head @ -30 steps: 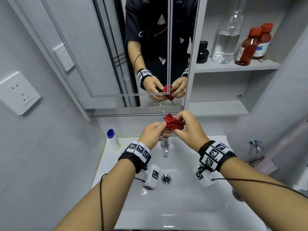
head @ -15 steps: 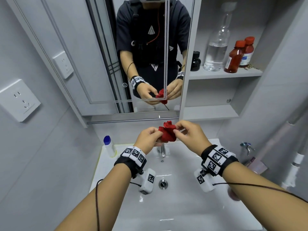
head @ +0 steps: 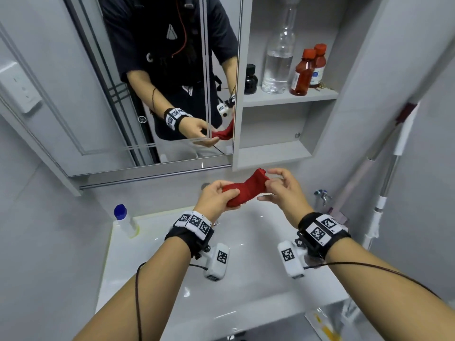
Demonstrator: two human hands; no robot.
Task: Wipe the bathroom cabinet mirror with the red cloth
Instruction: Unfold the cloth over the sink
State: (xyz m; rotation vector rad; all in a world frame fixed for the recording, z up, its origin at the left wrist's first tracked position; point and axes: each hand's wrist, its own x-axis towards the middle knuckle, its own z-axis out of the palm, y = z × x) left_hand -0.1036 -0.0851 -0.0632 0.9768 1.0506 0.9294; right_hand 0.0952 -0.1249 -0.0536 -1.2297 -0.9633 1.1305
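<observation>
The cloth [head: 246, 190] is off the glass, bunched into a short roll and held between both hands over the sink [head: 246, 279]. The left grip [head: 216, 195] has fingers and thumb curled round the roll's lower end. That anchors the cloth so the other hand can work on it. The right grip [head: 283, 193] meets the upper end. Its fingertips [head: 268, 184] seem to pinch the edge while the thumb lies stretched below, though exactly how much cloth it holds is partly hidden. Holding it at both ends like this looks like shaping: folding or gathering the cloth into a pad that one palm can press flat.

The mirror [head: 103, 99] hangs above and beyond both grips, tilted away from the camera, and it reflects the cloth and hands low down near its right edge. Its lower edge sits just above the left grip, so only a short lift is needed to reach it. Right of the mirror, above the right grip, an open shelf [head: 288, 98] carries bottles [head: 278, 65]. A wide stroke towards that side could reach the cabinet edge. A blue-capped bottle [head: 124, 221] stands on the sink rim, well to the left of the left grip and below the wiping path.

I judge that wiping has not started, and the next move needs a one-handed hold with a flat face of cloth.
</observation>
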